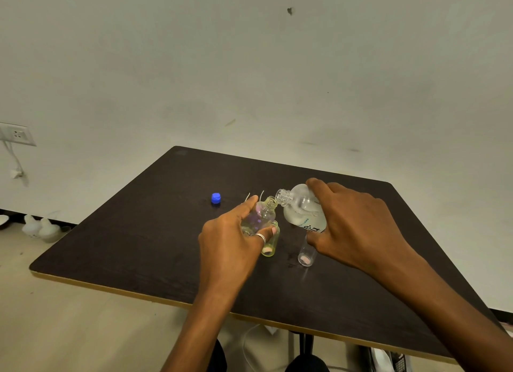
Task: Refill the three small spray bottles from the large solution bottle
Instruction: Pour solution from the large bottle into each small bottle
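My right hand (358, 227) grips the large clear solution bottle (301, 207), tilted left with its open neck at the mouth of a small iridescent bottle (262, 214). My left hand (230, 244) holds that small bottle tilted toward the large one. A small yellowish bottle (270, 244) stands uncapped just right of my left thumb. A small clear bottle (306, 256) stands uncapped under my right hand. Thin white spray tubes (255, 196) lie behind the bottles; their spray heads are hidden.
A blue cap (216, 198) lies on the dark table (138, 241) to the left of the bottles. The table's near edge (166, 302) has a pale trim. A wall (249, 66) rises right behind the table.
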### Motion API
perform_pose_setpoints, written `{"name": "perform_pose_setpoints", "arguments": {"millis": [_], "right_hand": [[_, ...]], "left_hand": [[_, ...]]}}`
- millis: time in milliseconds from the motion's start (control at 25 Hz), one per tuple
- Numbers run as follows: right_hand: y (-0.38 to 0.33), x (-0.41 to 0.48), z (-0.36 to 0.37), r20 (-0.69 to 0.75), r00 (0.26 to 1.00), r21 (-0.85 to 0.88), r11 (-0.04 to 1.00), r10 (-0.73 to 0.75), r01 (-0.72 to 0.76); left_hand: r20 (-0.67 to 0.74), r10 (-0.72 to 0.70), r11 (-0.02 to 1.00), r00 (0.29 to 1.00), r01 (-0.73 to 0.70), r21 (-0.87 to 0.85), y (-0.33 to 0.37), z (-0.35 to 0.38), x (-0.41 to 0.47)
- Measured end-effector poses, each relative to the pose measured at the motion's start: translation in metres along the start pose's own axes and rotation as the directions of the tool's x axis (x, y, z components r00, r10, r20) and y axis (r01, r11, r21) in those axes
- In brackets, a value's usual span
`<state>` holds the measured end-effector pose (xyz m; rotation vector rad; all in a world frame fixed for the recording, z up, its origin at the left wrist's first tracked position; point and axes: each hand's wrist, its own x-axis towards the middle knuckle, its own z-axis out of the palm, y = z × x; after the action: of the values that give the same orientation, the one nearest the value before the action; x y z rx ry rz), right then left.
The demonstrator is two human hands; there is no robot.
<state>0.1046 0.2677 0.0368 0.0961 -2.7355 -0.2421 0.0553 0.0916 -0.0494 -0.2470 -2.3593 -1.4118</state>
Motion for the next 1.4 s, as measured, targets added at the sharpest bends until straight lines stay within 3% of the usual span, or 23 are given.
{"name": "perform_pose_setpoints", "arguments": {"millis": [1400], "right_hand": [[-0.0030, 0.0024, -0.0065, 0.005, 1.000, -0.048, 0.999, -0.023, 0.023]], "left_hand": [[-0.008, -0.002, 1.000, 1.000, 0.002, -0.017, -0.0009, -0.0006, -0.0024]]}}
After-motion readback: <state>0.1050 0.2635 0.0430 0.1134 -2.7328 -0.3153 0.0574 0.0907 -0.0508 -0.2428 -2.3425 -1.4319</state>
